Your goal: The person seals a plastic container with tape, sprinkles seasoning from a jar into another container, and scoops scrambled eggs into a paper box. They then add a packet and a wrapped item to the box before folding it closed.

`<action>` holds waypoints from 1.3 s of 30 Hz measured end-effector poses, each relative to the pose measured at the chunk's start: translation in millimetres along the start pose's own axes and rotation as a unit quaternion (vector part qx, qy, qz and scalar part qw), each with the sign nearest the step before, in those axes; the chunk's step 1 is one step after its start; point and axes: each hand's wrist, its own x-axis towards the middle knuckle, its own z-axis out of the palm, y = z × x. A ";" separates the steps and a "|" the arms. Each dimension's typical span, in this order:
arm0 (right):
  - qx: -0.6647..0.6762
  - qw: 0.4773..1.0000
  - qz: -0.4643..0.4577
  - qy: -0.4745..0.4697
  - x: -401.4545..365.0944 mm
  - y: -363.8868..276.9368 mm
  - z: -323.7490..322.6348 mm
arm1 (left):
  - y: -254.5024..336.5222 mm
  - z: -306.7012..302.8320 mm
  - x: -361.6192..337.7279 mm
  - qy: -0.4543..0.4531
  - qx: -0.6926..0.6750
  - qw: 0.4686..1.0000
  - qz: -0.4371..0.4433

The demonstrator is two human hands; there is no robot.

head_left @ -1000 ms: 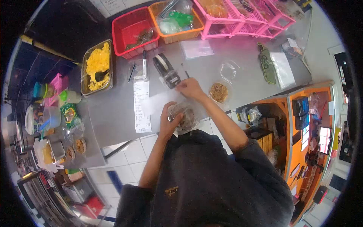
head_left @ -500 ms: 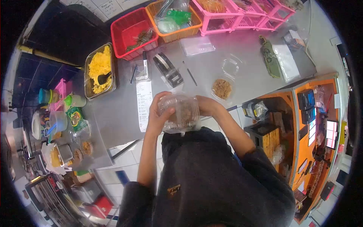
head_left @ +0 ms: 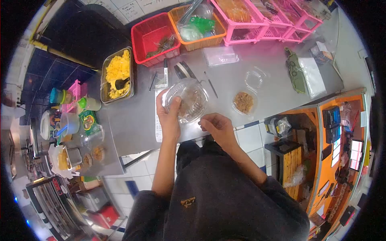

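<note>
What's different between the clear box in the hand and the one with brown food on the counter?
The held box is lifted by the left hand; the counter box rests on the counter. The held box seems closed under a domed lid; the counter box is open. The held box looks bigger than the counter box. Both are clear plastic with brown food.

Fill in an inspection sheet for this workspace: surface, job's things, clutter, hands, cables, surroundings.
Surface: steel counter, crowded along the back.
Job's things: clear container of brown food, held over the counter.
Clutter: tray of yellow food, open tub of brown food, empty clear tub, red basket, orange basket, pink baskets, tape dispenser.
Hands: left hand grips the container; right hand curled by its lower rim, grasp unclear.
Cables: nothing seen.
Surroundings: tiled floor, orange cabinet.
</note>
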 end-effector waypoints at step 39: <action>-0.261 0.852 -0.447 0.076 19.4 -48.5 24.6 | 37.3 8.9 -5.4 0.057 -0.142 0.986 -0.064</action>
